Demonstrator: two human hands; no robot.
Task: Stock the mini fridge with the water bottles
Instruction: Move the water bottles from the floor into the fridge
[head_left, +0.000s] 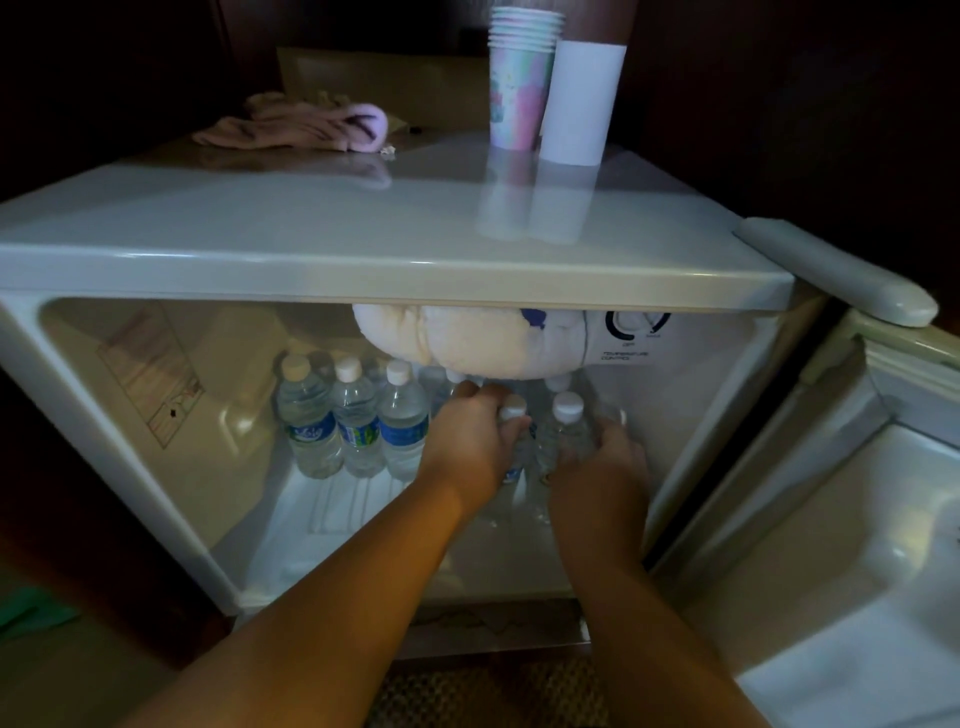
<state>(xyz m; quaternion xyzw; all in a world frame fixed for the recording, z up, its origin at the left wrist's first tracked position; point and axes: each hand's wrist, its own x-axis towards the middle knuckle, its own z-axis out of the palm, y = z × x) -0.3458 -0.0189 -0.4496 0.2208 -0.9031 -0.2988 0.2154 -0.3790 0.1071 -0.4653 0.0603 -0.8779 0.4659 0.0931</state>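
Note:
The white mini fridge (363, 270) stands open in front of me. Inside, three upright water bottles (358, 421) with white caps and blue labels form a row at the left, with more bottles behind them. My left hand (467, 441) grips a white-capped bottle (514, 415) in the middle of the fridge floor. My right hand (602, 462) holds the neighbouring bottle (566, 426) from its right side. Further caps show behind these two, partly hidden under a frosted freezer box.
The fridge door (852, 519) hangs open at the right, its shelf facing up. A frosted freezer box (467, 338) and a temperature dial (634, 327) sit under the fridge ceiling. On top stand stacked paper cups (519, 78), a white roll (579, 101) and a pink cloth (296, 127).

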